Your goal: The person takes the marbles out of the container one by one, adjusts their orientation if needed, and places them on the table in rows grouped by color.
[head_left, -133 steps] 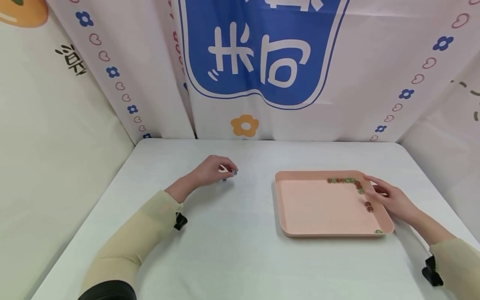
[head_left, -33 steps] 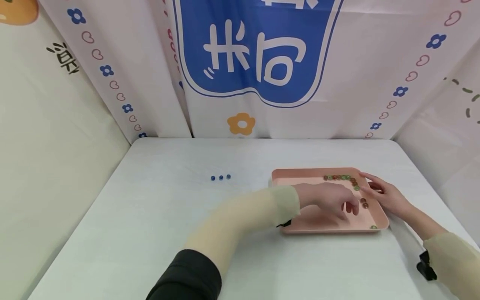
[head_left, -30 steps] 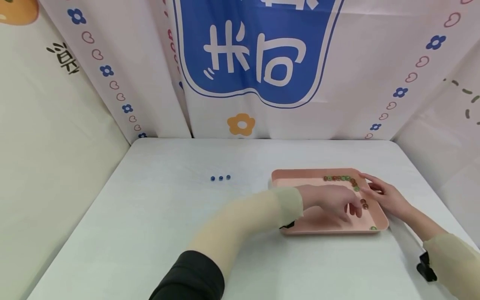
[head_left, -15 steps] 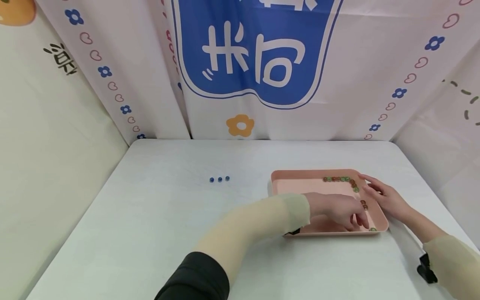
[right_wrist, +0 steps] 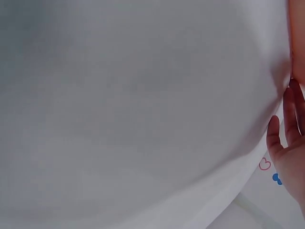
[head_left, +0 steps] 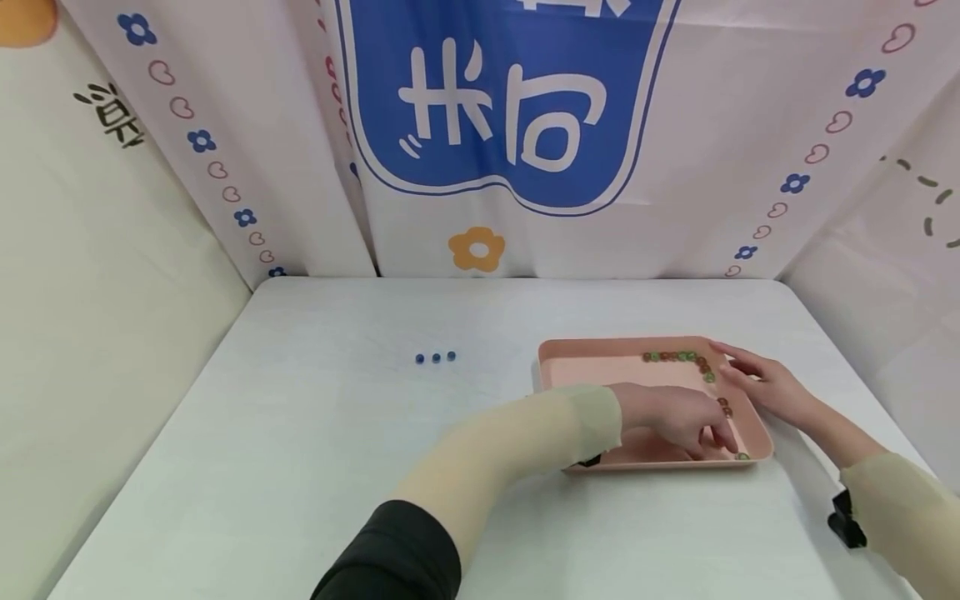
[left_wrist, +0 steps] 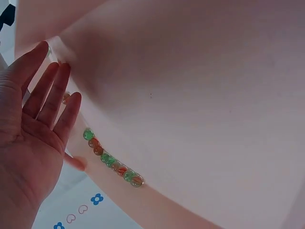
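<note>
A pink tray lies at the right of the table. My left hand reaches into it, index fingertip right at a green marble in the front right corner. In the left wrist view the fingers of this left hand are loosely extended, the thumb tip close to that corner. My right hand holds the tray's right rim, a fingertip over the edge. Green and brown marbles line the tray's back and right sides. Two brown marbles sit further forward, partly beside my left hand.
Three blue marbles stand in a spaced row on the white table, left of the tray. A printed curtain hangs behind the table's back edge, with pale walls on both sides.
My left hand has left a blue marble in the row of three and moved right into the tray, then forward to the green marble in the corner. My right hand stays at the rim.
</note>
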The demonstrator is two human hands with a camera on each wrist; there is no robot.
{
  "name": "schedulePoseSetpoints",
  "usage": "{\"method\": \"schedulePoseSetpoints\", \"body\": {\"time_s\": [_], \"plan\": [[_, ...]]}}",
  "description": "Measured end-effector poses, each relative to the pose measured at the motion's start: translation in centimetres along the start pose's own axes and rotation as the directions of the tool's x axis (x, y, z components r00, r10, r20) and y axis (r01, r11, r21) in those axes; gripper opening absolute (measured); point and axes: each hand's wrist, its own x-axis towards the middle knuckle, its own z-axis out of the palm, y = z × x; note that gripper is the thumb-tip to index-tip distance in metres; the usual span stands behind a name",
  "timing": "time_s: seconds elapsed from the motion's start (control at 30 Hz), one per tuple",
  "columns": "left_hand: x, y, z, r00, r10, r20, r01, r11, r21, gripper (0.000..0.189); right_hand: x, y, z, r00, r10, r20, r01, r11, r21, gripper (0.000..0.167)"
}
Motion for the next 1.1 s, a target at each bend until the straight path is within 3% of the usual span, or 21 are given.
{"method": "schedulePoseSetpoints", "body": {"time_s": [0.27, 0.6, 0.7, 0.83, 0.9, 1.1], "plan": [[0.4, 0.5, 0.1, 1.0, 0.006, -0.006, -0.005, 0.999, 0.05, 0.034, -0.1, -0.1, 0.3, 1.0, 0.011, -0.004, -0.011, 0.998, 0.057, 0.055], [1.2, 1.1, 0.1, 1.0, -0.014, 0.017, 0.013, 0.996, 0.094, 0.029, -0.3, -0.2, 0.3, 1.0, 0.007, -0.009, -0.007, 0.999, 0.045, 0.055], [1.2, 0.8, 0.1, 0.997, 0.077, -0.028, -0.075, 0.994, 0.077, 0.027, -0.4, -0.2, 0.3, 1.0, 0.009, -0.012, -0.008, 1.0, 0.024, 0.055], [0.9, 0.3, 0.1, 0.966, 0.237, -0.1, -0.232, 0.971, 0.055, 0.029, -0.4, -0.3, 0.3, 1.0, 0.008, -0.004, -0.008, 1.0, 0.019, 0.055], [0.9, 0.3, 0.2, 0.967, 0.238, -0.093, -0.234, 0.971, 0.052, 0.025, -0.3, -0.3, 0.3, 1.0, 0.013, 0.003, -0.013, 0.999, 0.029, 0.056], [1.1, 0.8, 0.5, 0.99, 0.134, -0.039, -0.128, 0.982, 0.14, 0.017, -0.3, -0.3, 0.3, 0.999, 0.033, 0.012, -0.033, 0.997, 0.063, 0.058]]}}
